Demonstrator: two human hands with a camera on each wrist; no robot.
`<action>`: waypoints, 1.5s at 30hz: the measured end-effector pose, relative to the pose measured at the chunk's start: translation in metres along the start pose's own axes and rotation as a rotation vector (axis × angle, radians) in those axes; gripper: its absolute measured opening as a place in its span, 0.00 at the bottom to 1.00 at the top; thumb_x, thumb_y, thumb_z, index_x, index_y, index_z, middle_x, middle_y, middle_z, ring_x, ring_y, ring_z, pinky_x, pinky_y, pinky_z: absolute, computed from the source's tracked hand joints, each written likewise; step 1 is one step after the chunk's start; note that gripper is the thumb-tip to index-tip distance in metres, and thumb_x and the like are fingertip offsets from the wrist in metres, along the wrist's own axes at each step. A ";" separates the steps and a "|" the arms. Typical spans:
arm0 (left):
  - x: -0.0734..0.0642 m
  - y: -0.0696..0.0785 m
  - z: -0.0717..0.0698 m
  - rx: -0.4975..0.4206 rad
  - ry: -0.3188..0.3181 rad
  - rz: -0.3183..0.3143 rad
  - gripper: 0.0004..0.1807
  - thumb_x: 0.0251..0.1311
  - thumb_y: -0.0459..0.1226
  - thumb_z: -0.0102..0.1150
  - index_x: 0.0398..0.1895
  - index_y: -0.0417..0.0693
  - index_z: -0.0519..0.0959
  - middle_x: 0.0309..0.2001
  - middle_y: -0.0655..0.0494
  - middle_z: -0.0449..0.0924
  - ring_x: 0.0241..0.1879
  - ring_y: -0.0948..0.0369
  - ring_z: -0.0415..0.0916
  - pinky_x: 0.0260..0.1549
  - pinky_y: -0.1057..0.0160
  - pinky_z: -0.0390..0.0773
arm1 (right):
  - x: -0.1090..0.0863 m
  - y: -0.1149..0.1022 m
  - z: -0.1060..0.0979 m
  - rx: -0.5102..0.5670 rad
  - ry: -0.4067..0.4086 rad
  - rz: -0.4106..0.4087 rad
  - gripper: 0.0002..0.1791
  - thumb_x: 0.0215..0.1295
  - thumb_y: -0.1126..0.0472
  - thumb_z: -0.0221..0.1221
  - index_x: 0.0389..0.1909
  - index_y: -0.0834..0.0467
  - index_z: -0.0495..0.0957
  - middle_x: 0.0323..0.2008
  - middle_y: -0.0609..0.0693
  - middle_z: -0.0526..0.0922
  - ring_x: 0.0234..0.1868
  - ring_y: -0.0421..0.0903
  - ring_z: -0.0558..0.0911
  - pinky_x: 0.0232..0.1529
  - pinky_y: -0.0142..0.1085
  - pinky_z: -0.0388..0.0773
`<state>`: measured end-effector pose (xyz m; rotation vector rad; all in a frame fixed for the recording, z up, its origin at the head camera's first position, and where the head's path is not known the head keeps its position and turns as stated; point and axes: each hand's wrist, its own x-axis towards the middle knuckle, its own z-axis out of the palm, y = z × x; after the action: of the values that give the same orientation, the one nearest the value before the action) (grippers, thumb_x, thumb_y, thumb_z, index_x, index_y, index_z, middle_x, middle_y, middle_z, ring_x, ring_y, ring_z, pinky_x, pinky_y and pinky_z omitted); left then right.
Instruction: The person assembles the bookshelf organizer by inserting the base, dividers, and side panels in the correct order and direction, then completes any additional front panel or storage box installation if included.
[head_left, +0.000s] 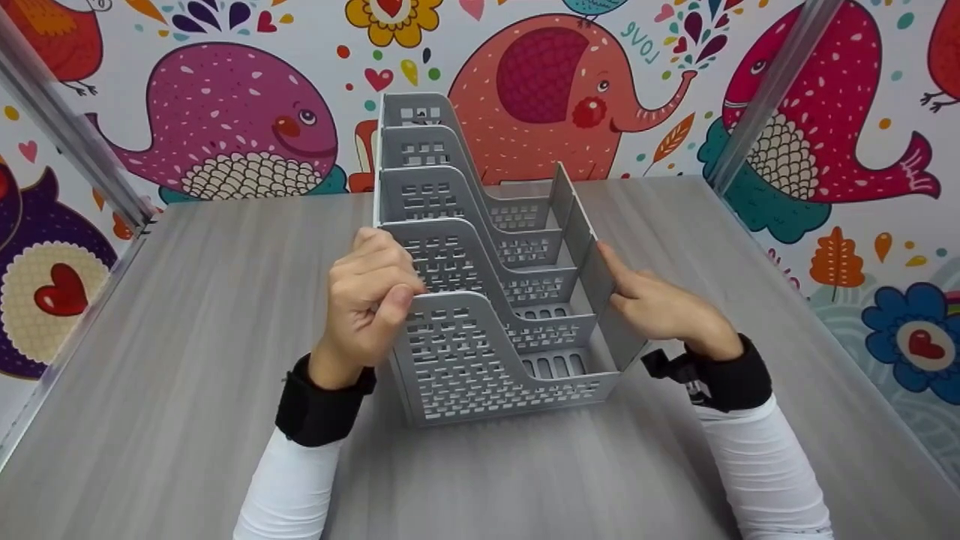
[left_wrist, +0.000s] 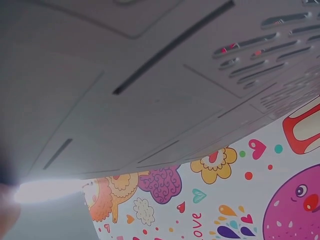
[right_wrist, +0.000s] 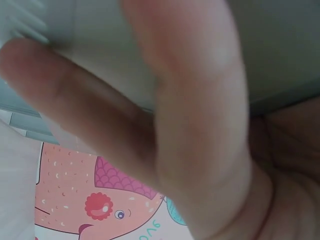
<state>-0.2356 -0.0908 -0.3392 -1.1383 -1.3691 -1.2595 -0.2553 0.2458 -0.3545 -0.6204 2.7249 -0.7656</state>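
Observation:
A grey plastic file organizer [head_left: 510, 390] with perforated, stepped dividers stands on the table, its several slots facing up. My left hand [head_left: 370, 300] grips the tall wall on its left side, fingers curled over the edge near the front divider. In the left wrist view, the slotted outer face of that tall wall [left_wrist: 150, 115] fills the upper part. At the low right-hand wall, my right hand [head_left: 664, 307] lays its extended fingers against the outer surface. Two of those fingers [right_wrist: 200, 100] show large and blurred in the right wrist view.
The wood-grain table [head_left: 225, 360] spreads out on both sides of the organizer. Behind it rises a panel printed with cartoon animals [head_left: 240, 120]. Metal posts [head_left: 772, 97] stand at the back corners.

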 end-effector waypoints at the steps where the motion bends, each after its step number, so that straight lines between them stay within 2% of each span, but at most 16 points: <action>1: 0.000 0.000 0.000 -0.001 -0.001 -0.002 0.25 0.70 0.41 0.47 0.12 0.43 0.74 0.14 0.54 0.69 0.21 0.58 0.63 0.36 0.58 0.60 | 0.000 -0.001 0.000 -0.012 0.006 0.004 0.40 0.72 0.67 0.41 0.79 0.64 0.33 0.80 0.64 0.42 0.79 0.62 0.52 0.77 0.60 0.49; 6: 0.001 0.001 -0.001 -0.005 0.005 -0.006 0.26 0.71 0.43 0.48 0.12 0.43 0.74 0.13 0.54 0.69 0.21 0.58 0.63 0.36 0.58 0.60 | -0.001 -0.004 0.002 -0.043 0.030 0.022 0.40 0.73 0.63 0.44 0.80 0.63 0.36 0.79 0.66 0.46 0.77 0.65 0.57 0.75 0.61 0.55; 20: 0.001 0.001 0.000 0.010 0.015 -0.011 0.28 0.71 0.44 0.48 0.11 0.43 0.74 0.13 0.54 0.68 0.21 0.58 0.63 0.36 0.59 0.59 | 0.000 -0.001 -0.001 0.068 0.026 0.005 0.39 0.73 0.68 0.39 0.80 0.61 0.33 0.82 0.59 0.38 0.81 0.59 0.44 0.79 0.58 0.43; 30: -0.001 0.001 0.001 -0.012 0.014 -0.027 0.25 0.69 0.41 0.47 0.11 0.43 0.74 0.13 0.53 0.68 0.22 0.57 0.64 0.37 0.58 0.60 | 0.001 -0.001 0.007 0.101 0.027 0.000 0.39 0.73 0.69 0.37 0.79 0.65 0.30 0.81 0.60 0.33 0.81 0.58 0.40 0.79 0.58 0.42; 37: -0.001 0.000 0.001 -0.013 0.019 -0.017 0.26 0.69 0.42 0.48 0.11 0.43 0.74 0.13 0.53 0.68 0.22 0.57 0.64 0.36 0.58 0.60 | -0.001 -0.001 0.012 0.046 0.031 -0.004 0.40 0.72 0.69 0.39 0.78 0.68 0.30 0.80 0.67 0.34 0.80 0.63 0.42 0.78 0.60 0.44; 45: -0.001 0.000 0.001 -0.003 0.018 -0.017 0.27 0.70 0.44 0.48 0.11 0.43 0.74 0.13 0.53 0.68 0.22 0.57 0.64 0.37 0.58 0.60 | 0.003 0.003 0.017 0.016 0.002 0.019 0.40 0.72 0.68 0.40 0.78 0.68 0.31 0.79 0.67 0.37 0.80 0.63 0.45 0.78 0.59 0.45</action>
<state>-0.2357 -0.0899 -0.3399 -1.1168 -1.3660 -1.2814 -0.2536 0.2391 -0.3708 -0.5891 2.7195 -0.7834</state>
